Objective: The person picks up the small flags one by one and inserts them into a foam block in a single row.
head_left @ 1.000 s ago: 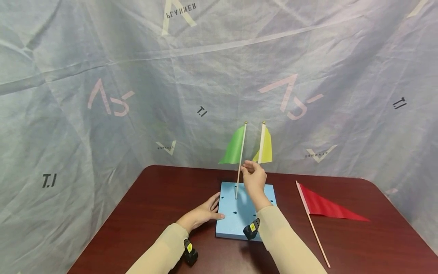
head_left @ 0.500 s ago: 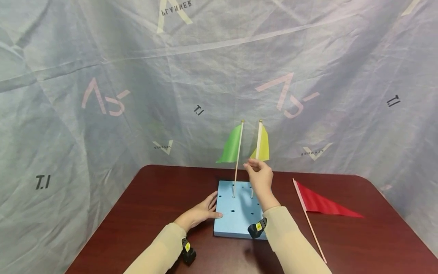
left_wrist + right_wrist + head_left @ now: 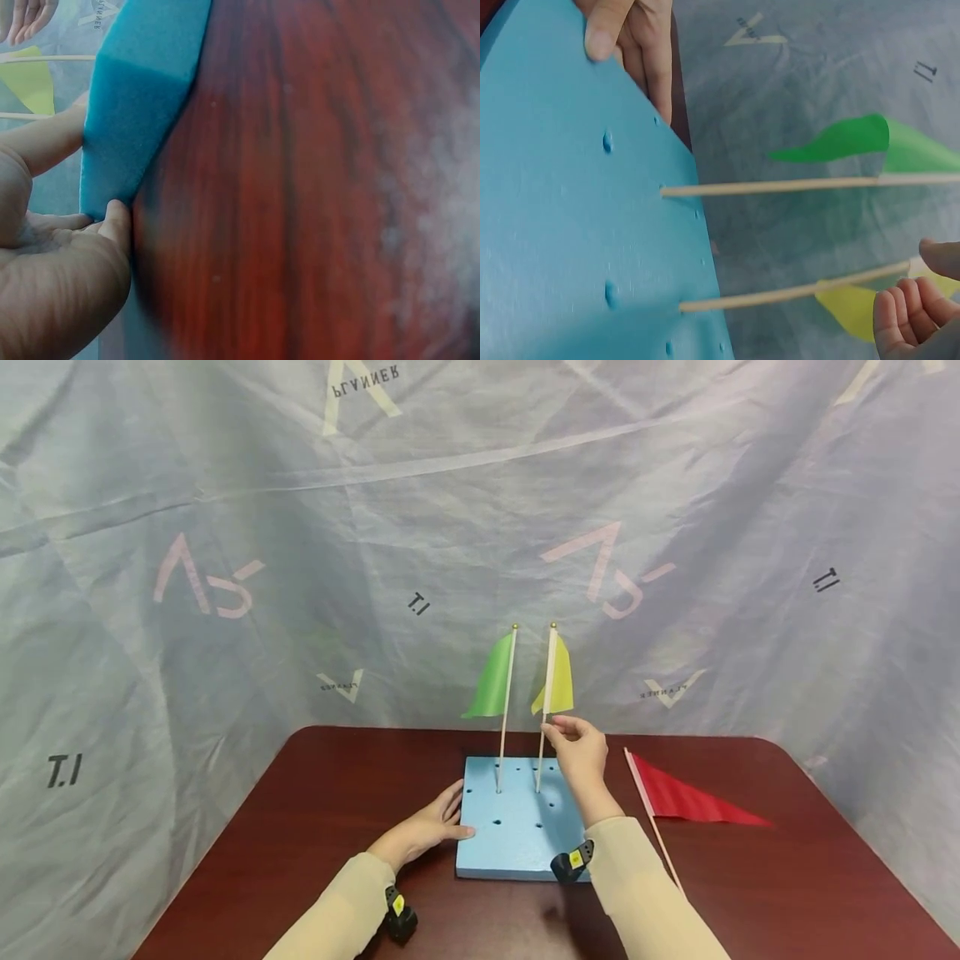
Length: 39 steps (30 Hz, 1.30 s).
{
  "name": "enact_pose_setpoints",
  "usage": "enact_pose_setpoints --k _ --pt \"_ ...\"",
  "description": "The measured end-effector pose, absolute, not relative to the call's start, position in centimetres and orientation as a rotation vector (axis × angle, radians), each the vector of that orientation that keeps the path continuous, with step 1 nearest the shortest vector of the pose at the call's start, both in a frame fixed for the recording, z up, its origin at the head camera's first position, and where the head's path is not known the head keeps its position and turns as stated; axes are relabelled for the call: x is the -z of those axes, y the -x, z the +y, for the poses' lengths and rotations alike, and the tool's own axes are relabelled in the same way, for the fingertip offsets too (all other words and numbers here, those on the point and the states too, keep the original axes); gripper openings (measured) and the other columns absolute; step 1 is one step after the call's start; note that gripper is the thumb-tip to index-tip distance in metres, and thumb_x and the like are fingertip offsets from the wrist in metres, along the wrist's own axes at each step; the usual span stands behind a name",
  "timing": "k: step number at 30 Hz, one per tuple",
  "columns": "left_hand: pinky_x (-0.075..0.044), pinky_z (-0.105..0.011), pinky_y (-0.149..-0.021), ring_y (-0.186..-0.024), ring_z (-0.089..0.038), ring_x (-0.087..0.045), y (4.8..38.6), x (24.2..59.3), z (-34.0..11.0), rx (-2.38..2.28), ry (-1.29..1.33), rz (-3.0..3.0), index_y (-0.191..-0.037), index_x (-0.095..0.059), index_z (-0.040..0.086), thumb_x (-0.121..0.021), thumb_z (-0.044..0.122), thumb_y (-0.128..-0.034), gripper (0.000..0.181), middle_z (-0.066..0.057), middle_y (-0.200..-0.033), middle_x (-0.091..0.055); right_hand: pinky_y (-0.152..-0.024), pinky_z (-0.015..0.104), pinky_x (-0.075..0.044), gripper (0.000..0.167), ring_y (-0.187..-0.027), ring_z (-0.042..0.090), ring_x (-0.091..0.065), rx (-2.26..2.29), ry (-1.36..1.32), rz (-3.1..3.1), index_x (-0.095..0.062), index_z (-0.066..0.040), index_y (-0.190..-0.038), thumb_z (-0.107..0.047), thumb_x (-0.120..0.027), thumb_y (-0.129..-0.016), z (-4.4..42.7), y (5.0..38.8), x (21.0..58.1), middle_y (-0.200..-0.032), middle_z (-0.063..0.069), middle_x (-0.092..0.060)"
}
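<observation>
A light blue foam board [image 3: 502, 852] with several holes lies on the table. My left hand [image 3: 420, 831] holds its left edge, thumb on the top face and fingers along the side. Upright in one hole stands a green flag [image 3: 491, 681] on a thin wooden stick. A yellow flag [image 3: 561, 681] stands in another hole to its right. My right hand [image 3: 583, 758] is at the yellow flag's stick, its fingertips just beside it below the cloth. In the right wrist view the thumb [image 3: 941, 259] overlaps this stick, and the fingers are loosely bent.
A red pennant flag [image 3: 693, 797] lies on the dark red-brown wooden table [image 3: 330, 802], right of the board. My right sleeve covers its stick's lower end. A grey printed cloth [image 3: 420, 543] hangs behind the table.
My right hand has drawn back to the right, from across the yellow flag's stick to beside it, uncovering the stick. The left hand keeps its place on the board. The view has shifted slightly.
</observation>
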State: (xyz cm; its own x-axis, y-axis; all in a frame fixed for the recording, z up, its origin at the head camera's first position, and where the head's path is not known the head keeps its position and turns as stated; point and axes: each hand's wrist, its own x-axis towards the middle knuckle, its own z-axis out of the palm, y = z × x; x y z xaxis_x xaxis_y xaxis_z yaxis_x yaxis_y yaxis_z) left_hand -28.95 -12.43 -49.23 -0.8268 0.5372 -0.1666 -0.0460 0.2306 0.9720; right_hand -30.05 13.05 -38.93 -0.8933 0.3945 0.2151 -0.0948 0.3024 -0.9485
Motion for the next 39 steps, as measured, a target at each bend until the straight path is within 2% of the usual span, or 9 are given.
enact_pose_setpoints --k 4,7,12,16,21,23,28,34,39 --pt "-0.024 -0.054 -0.116 -0.148 -0.042 -0.011 29.0 49.4 -12.6 -1.646 -0.440 2.007 -0.157 0.002 0.015 -0.073 0.019 -0.0876 0.102 -0.019 -0.163 0.001 -0.066 0.019 -0.051 0.031 -0.087 0.026 -0.069 -1.680 0.326 -2.201 -0.070 -0.005 -0.111 -0.024 -0.074 -0.087 14.1 29.8 39.0 -0.100 0.014 -0.068" --pt "-0.024 -0.054 -0.117 -0.148 -0.041 -0.009 29.1 49.4 -12.6 -1.645 -0.434 2.000 -0.157 0.002 0.015 -0.073 0.019 -0.0872 0.103 -0.018 -0.163 0.002 -0.069 0.019 -0.053 0.034 -0.079 0.018 -0.070 -1.738 0.364 -2.187 -0.069 -0.003 -0.113 -0.024 -0.074 -0.087 15.1 29.6 39.3 -0.101 0.014 -0.067" --pt "-0.024 -0.054 -0.117 -0.148 -0.041 -0.010 29.2 49.4 -12.5 -1.637 -0.437 2.006 -0.157 0.001 0.015 -0.073 0.017 -0.0877 0.101 -0.018 -0.163 0.001 -0.070 0.021 -0.055 0.038 -0.066 0.003 -0.061 -1.795 0.427 -2.147 -0.068 0.001 -0.114 -0.024 -0.075 -0.086 17.2 29.3 40.0 -0.097 0.011 -0.068" --pt "-0.024 -0.054 -0.116 -0.148 -0.041 -0.011 29.2 49.2 -12.3 -1.639 -0.444 2.018 -0.157 -0.001 0.014 -0.072 0.016 -0.0882 0.099 -0.019 -0.163 -0.002 -0.072 0.022 -0.055 0.045 -0.072 0.007 -0.063 -1.788 0.472 -2.209 -0.066 0.000 -0.119 -0.029 -0.075 -0.086 19.4 28.6 40.6 -0.107 0.014 -0.068" --pt "-0.025 -0.053 -0.116 -0.147 -0.041 -0.013 29.1 49.3 -12.2 -1.633 -0.440 2.030 -0.157 -0.002 0.013 -0.073 0.017 -0.0874 0.100 -0.018 -0.163 -0.003 -0.085 0.032 -0.055 0.059 -0.087 0.015 -0.066 -1.736 0.497 -2.393 -0.059 0.001 -0.128 -0.039 -0.072 -0.086 22.6 26.7 40.9 -0.131 0.021 -0.057" --pt "-0.026 -0.053 -0.116 -0.147 -0.041 -0.014 29.1 49.4 -12.3 -1.636 -0.433 2.035 -0.157 -0.002 0.013 -0.074 0.018 -0.0869 0.100 -0.017 -0.163 -0.004 -0.084 0.034 -0.055 0.063 -0.085 0.014 -0.065 -1.714 0.500 -2.455 -0.057 0.002 -0.129 -0.042 -0.072 -0.086 23.7 26.0 41.0 -0.128 0.022 -0.058" --pt "-0.026 -0.053 -0.116 -0.147 -0.041 -0.014 28.9 49.5 -12.4 -1.648 -0.436 2.032 -0.157 -0.002 0.013 -0.074 0.020 -0.0865 0.101 -0.018 -0.163 -0.003 -0.069 0.026 -0.056 0.065 -0.073 0.008 -0.062 -1.674 0.498 -2.525 -0.056 0.007 -0.127 -0.039 -0.073 -0.085 25.8 24.8 41.6 -0.101 0.014 -0.067" --pt "-0.026 -0.054 -0.116 -0.147 -0.042 -0.014 28.8 49.0 -12.4 -1.637 -0.455 2.035 -0.157 -0.001 0.011 -0.072 0.016 -0.0879 0.100 -0.019 -0.163 -0.001 -0.074 0.031 -0.059 0.070 -0.077 0.015 -0.066 -1.680 0.539 -2.608 -0.054 0.013 -0.125 -0.040 -0.075 -0.084 27.5 23.9 42.6 -0.096 0.017 -0.068" --pt "-0.026 -0.053 -0.116 -0.147 -0.043 -0.014 28.9 48.9 -12.4 -1.645 -0.459 2.030 -0.157 0.000 0.011 -0.072 0.015 -0.0881 0.100 -0.019 -0.163 -0.001 -0.068 0.028 -0.058 0.070 -0.075 0.017 -0.065 -1.651 0.575 -2.642 -0.056 0.014 -0.122 -0.039 -0.078 -0.081 28.2 23.8 43.2 -0.092 0.015 -0.067"
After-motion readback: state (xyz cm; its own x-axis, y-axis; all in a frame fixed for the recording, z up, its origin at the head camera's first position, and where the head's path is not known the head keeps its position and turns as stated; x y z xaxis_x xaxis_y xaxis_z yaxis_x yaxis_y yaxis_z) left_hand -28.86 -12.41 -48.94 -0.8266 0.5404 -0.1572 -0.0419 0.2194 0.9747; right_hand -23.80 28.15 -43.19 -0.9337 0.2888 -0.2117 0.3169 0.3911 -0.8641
